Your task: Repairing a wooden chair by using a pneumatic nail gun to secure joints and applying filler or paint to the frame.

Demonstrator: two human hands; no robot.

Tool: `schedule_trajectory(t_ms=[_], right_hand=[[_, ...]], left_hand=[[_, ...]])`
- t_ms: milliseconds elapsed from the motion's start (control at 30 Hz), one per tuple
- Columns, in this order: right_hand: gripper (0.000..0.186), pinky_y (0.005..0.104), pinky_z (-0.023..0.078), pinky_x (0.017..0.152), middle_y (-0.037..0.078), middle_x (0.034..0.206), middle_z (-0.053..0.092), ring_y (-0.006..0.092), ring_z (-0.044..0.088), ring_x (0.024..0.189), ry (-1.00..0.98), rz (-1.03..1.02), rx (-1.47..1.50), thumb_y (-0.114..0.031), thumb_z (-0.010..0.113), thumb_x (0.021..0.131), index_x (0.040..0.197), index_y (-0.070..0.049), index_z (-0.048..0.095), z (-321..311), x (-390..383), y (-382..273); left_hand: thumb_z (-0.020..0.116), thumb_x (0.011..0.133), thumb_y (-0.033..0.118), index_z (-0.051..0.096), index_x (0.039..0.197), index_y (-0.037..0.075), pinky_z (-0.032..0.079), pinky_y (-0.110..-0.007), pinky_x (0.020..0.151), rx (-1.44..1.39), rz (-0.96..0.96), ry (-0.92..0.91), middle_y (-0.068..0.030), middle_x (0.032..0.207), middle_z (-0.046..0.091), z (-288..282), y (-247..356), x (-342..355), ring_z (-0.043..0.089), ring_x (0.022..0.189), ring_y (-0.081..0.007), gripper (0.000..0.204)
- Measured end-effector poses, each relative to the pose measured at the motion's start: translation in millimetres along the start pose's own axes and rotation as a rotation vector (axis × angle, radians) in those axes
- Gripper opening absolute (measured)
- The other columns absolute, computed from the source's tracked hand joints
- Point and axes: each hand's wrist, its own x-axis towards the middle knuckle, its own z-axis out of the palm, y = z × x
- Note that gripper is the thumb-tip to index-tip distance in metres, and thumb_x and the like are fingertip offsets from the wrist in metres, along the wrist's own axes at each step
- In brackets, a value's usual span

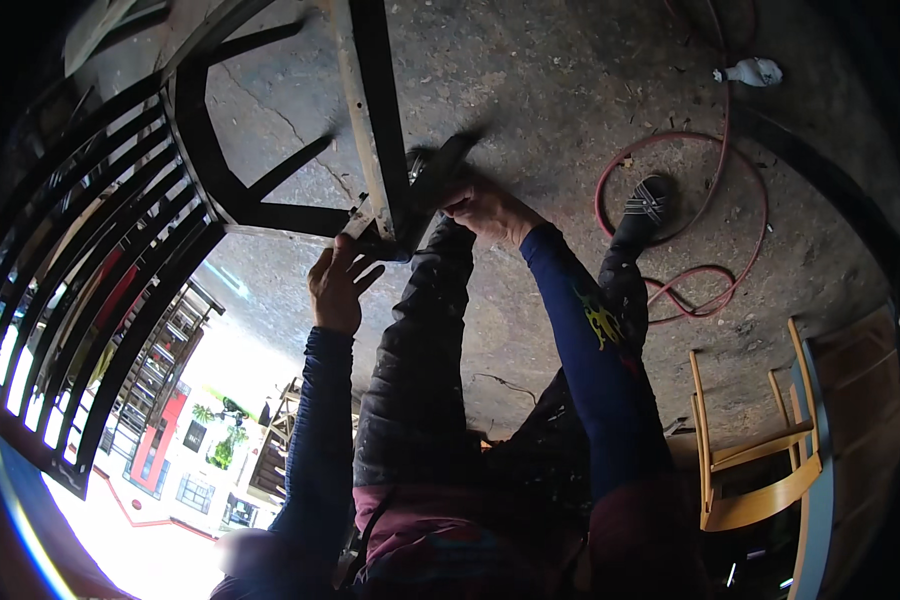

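Note:
A dark slatted wooden chair frame (205, 150) lies tipped over at the upper left, its bars standing out at angles. At its near corner my left hand (338, 290) has its fingers apart, one fingertip against a small pale piece (358, 220) at the joint. My right hand (490, 212) is closed beside a dark bar (438, 180) to the right of that corner. Blur and the bar hide what, if anything, its fingers hold. A long rail (370, 110) with a pale worn face runs up between my hands.
A red hose (760, 215) loops over the concrete floor by my right foot (648, 200). A whitish crumpled bottle-like thing (753, 72) lies at the far right. A light wooden chair (760, 450) stands at the right. More dark furniture (160, 350) stacks up at the left.

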Motion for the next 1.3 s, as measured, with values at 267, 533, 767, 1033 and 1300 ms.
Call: schedule_trajectory(t_ms=[267,533,767,1033,1300], right_hand=[[0.083,0.0447,0.056,0.079,0.021,0.103,0.073,0.037,0.072,0.093,0.769,0.447,-0.409,-0.003,0.058,0.087,0.163,-0.008,0.024,-156.4,-36.1,144.7],[0.102,0.0431,0.06,0.07,0.027,0.082,0.071,0.0372,0.073,0.075,0.9,0.619,-1.2,-0.009,0.066,0.086,0.159,0.01,-0.003,-208.8,16.5,213.5],[0.058,0.0486,0.055,0.098,0.025,0.124,0.069,0.0385,0.067,0.119,-0.035,0.909,-0.87,-0.029,0.064,0.084,0.134,0.0,0.057,-148.2,-16.1,182.6],[0.04,0.0388,0.049,0.054,0.012,0.058,0.062,0.0222,0.062,0.053,0.87,0.369,0.025,-0.02,0.064,0.095,0.062,0.0,0.057,-65.8,40.5,-0.4],[0.054,0.0406,0.051,0.06,0.011,0.071,0.067,0.0278,0.067,0.06,0.899,0.271,0.536,-0.046,0.044,0.107,0.089,-0.001,0.068,-22.7,184.5,-48.0]], left_hand=[[0.054,0.108,0.042,0.06,0.128,0.004,0.06,-0.042,0.088,0.078,0.035,0.08,-0.01,0.112,0.071,-16.0,-0.6,-4.3,0.071,0.103,-0.0232,0.043],[0.052,0.109,0.038,0.056,0.135,0.003,0.058,-0.044,0.091,0.056,0.084,0.159,-0.017,0.127,0.066,7.1,-7.5,-11.0,0.068,0.111,-0.0281,0.044],[0.063,0.103,0.033,0.062,0.131,0.004,0.058,-0.044,0.091,0.003,-0.041,0.153,-0.013,0.116,0.071,-36.4,-13.0,-32.1,0.07,0.105,-0.0273,0.04],[0.066,0.095,0.0,0.058,0.139,-0.003,0.039,-0.048,0.117,1.236,1.047,1.457,-0.028,0.152,0.047,-255.5,196.2,-234.6,0.049,0.139,-0.0385,0.045],[0.08,0.091,0.032,0.061,0.13,-0.003,0.052,-0.031,0.084,0.808,0.949,0.539,-0.0086,0.109,0.072,-335.4,523.4,-231.0,0.066,0.094,-0.0149,0.056]])
